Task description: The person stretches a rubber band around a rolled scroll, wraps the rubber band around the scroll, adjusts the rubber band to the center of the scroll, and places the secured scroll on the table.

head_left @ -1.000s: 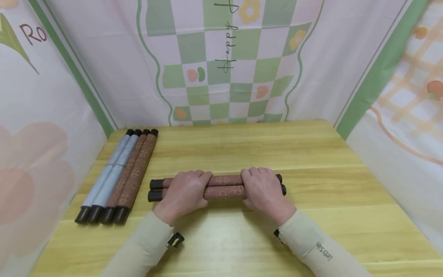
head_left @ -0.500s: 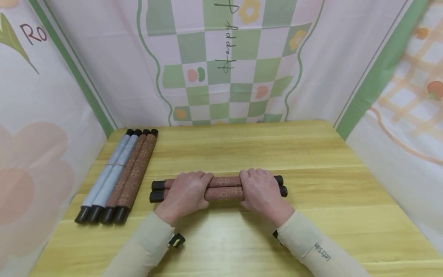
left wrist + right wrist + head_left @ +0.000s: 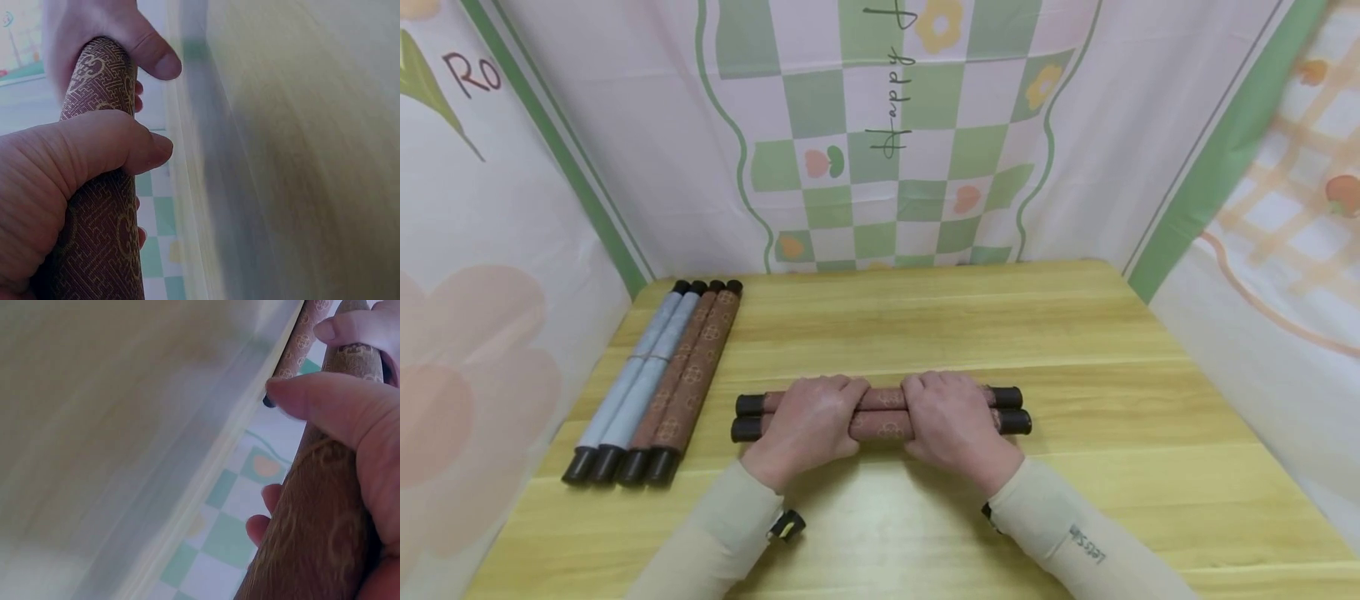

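Observation:
Two brown scroll rolls (image 3: pixel 886 427) with gold flower patterns and black end knobs lie side by side, crosswise in front of me in the head view. My left hand (image 3: pixel 811 421) grips them left of the middle. Just right of the middle, my right hand (image 3: pixel 957 422) holds the same pair. In the left wrist view, the left thumb (image 3: pixel 119 144) lies across a brown roll (image 3: pixel 97 244) and fingertips show on its far side. The right wrist view shows the right thumb (image 3: pixel 331 403) over a roll (image 3: pixel 306 525), with a thin string round it. The rolls are above the wooden table (image 3: pixel 925 325).
On the table's left side, two grey-blue rolls (image 3: pixel 640 358) bound with string lie alongside two brown rolls (image 3: pixel 696 371), all with black knobs. A patterned cloth (image 3: pixel 895 150) hangs behind the table, and printed cloth also lines both sides.
The pair of scroll rolls has shifted slightly right and towards me, the left hand going with it. My right hand has slid left along the rolls, closer to the left hand.

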Action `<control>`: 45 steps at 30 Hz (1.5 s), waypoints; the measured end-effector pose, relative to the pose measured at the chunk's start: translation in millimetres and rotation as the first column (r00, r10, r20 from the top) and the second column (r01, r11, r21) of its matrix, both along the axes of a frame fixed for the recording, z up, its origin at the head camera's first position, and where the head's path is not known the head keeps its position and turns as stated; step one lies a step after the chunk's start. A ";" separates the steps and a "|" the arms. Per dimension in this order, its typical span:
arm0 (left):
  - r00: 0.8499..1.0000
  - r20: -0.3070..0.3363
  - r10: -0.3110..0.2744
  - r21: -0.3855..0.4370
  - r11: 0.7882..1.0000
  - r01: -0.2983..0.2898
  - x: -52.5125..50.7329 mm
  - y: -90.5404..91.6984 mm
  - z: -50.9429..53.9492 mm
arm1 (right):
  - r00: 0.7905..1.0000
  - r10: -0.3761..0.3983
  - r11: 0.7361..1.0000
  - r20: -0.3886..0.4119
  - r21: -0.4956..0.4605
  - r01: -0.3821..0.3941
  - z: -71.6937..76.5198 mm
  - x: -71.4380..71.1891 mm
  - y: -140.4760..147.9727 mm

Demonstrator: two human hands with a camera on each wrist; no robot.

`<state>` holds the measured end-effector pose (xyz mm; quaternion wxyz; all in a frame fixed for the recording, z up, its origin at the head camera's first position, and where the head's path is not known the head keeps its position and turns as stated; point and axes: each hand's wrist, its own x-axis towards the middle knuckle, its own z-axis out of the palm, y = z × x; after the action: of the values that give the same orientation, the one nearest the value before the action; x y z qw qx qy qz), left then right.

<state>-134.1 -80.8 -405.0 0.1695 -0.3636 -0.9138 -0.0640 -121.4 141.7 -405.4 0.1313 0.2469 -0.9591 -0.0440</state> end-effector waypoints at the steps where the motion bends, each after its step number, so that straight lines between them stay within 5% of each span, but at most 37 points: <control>1: 1.000 -0.003 -0.009 0.002 1.000 0.009 0.3 1.0 -0.2 | 1.000 0.011 1.000 0.001 -0.003 -0.011 -0.4 0.4 -1.7; 16: 0.998 -0.043 -0.049 0.039 0.998 0.050 3.1 9.5 -4.9 | 0.999 0.045 0.998 -0.015 -0.034 -0.046 -4.1 6.3 -16.3; 24: 1.000 -0.018 -0.006 0.003 1.000 0.006 1.7 2.3 -1.7 | 0.990 0.031 0.998 0.141 -0.055 -0.023 9.4 5.0 1.4; 45: 0.987 0.126 0.101 -0.079 0.993 -0.091 -5.5 -13.1 4.3 | 0.997 -0.021 0.999 0.074 -0.027 0.023 5.6 -9.5 18.3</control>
<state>-139.7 -93.9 -400.7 0.0994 -0.3203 -0.9410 -0.0460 -130.8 159.9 -399.7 0.0988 0.2358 -0.9665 -0.0228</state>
